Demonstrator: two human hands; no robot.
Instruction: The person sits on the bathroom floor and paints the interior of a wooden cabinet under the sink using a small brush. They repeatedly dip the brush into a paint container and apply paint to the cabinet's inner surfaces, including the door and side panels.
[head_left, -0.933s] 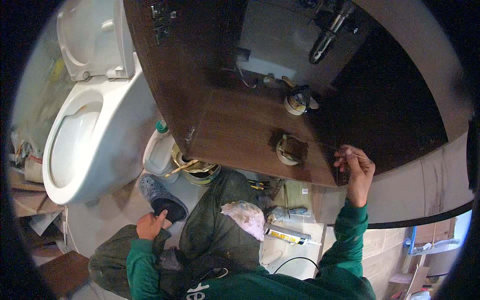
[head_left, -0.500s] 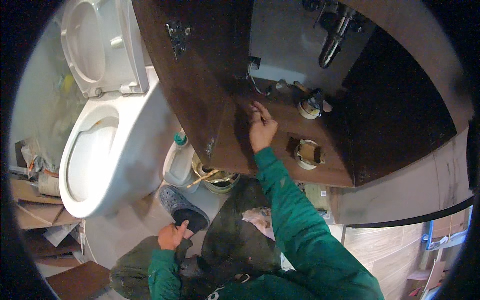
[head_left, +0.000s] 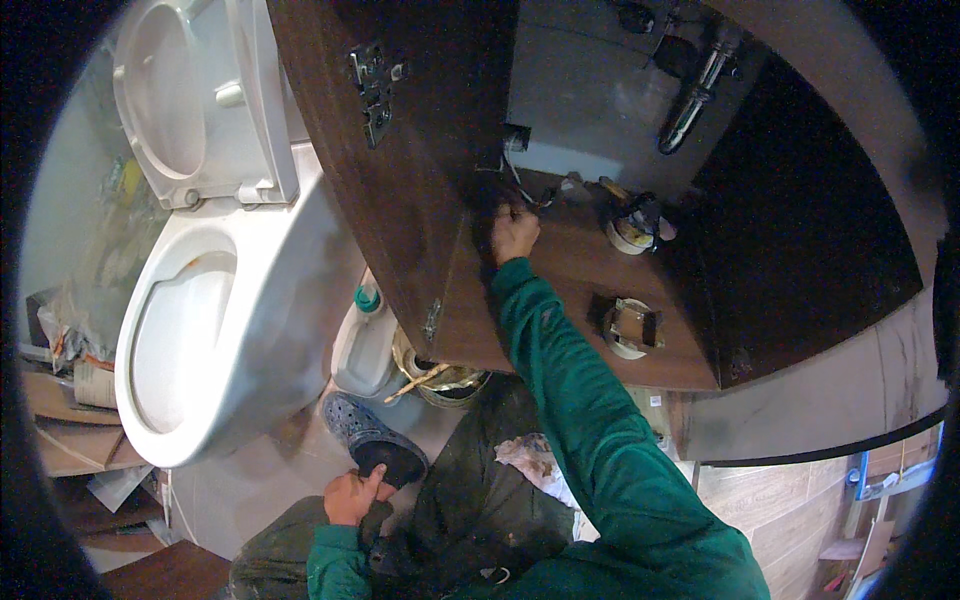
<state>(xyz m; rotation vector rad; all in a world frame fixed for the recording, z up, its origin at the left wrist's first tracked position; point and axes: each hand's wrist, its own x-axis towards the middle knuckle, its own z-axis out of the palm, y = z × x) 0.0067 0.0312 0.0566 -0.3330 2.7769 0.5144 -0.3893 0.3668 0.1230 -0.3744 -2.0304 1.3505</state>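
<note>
Inside the open dark-brown cabinet (head_left: 560, 330), my right hand (head_left: 515, 235) reaches toward the back left corner. Its fingers are curled, and what they hold, if anything, is hidden. A bundle of thin cables (head_left: 520, 180) hangs from the wall just beyond the fingertips; whether they touch cannot be seen. My left hand (head_left: 350, 497) rests low by my leg, closed with the thumb laid forward, near the heel of a grey clog (head_left: 360, 430). Right of my right hand are a round tub (head_left: 632, 238) with dark items in it and a white round container with a cardboard piece (head_left: 634, 322) on top.
A toilet (head_left: 190, 330) with its lid raised stands at the left. Between it and the cabinet are a plastic jug (head_left: 362, 345) with a green cap and a bucket (head_left: 450, 385) with a stick across it. A chrome drain pipe (head_left: 695, 100) hangs in the cabinet. Cardboard (head_left: 80, 430) lies far left.
My right hand has moved deeper into the cabinet, closer to the cables, and its fingers have curled in. My left hand stays by the clog. The whole view has shifted slightly.
</note>
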